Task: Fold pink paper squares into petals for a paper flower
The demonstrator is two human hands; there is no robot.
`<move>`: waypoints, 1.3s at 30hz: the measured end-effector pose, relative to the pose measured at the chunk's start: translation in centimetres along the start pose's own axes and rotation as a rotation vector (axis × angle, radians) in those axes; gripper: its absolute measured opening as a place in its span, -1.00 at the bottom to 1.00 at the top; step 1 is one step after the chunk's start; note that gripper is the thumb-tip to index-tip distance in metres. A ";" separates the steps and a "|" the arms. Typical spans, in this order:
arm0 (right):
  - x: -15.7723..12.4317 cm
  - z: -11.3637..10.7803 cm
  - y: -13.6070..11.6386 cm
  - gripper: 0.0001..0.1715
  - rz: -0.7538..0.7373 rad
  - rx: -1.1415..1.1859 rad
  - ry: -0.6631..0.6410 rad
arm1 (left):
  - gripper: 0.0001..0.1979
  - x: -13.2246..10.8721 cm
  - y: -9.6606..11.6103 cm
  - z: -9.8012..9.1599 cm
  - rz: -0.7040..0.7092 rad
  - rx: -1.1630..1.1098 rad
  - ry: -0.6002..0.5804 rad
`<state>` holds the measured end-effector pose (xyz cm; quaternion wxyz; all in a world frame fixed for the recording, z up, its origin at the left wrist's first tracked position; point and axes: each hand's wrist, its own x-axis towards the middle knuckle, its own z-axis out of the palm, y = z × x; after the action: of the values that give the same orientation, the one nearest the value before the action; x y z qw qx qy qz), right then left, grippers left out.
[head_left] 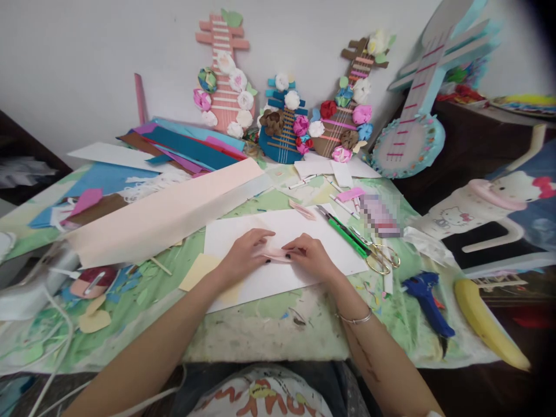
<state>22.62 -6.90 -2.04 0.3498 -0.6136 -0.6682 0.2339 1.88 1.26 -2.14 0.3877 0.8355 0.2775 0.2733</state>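
Note:
Over a white sheet [256,289] on the table, both hands hold a small folded piece of pale pink paper [277,253]. My left hand [248,253] pinches its left end, thumb below and fingers curved above. The right end is between the thumb and fingers of my right hand [307,253]. Another pale pink folded piece [303,209] lies just beyond, at the sheet's far edge. To the right of my right hand rest a green cutter [347,234] and gold-handled scissors [383,259].
A long pale pink sheet [169,214] lies at left, near coloured paper [191,147]. Flower-covered paper instruments [284,130] stand against the wall. A blue glue gun [430,304], a banana [489,321] and a tumbler [460,211] are at right. A white cable [65,341] runs at left.

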 end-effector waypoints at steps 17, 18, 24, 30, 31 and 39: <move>-0.4 -0.7 -0.2 -0.87 -0.018 -0.020 -0.083 | -0.79 0.0 -0.1 -0.1 0.019 0.181 0.001; -0.4 -0.6 -0.3 -0.87 -0.022 -0.019 -0.081 | -0.80 0.0 -0.1 -0.1 0.026 0.174 -0.005; -0.4 -0.5 -0.4 -0.80 -0.064 -0.020 -0.066 | -0.86 0.0 -0.2 -0.2 0.078 0.140 -0.041; -0.3 -0.1 -0.3 -0.82 -0.102 -0.027 -0.054 | -0.86 0.0 -0.4 0.0 0.079 0.134 -0.034; -0.3 -0.1 -0.3 -0.81 -0.107 -0.027 -0.057 | -0.86 0.0 -0.4 0.0 0.079 0.133 -0.035; -0.5 0.0 -0.7 -0.92 -0.136 -0.057 -0.089 | -0.89 0.0 -0.3 0.1 0.056 0.127 -0.025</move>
<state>22.20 -7.53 -1.62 0.3173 -0.5654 -0.7295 0.2177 1.83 1.40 -2.46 0.3296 0.8691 0.2659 0.2557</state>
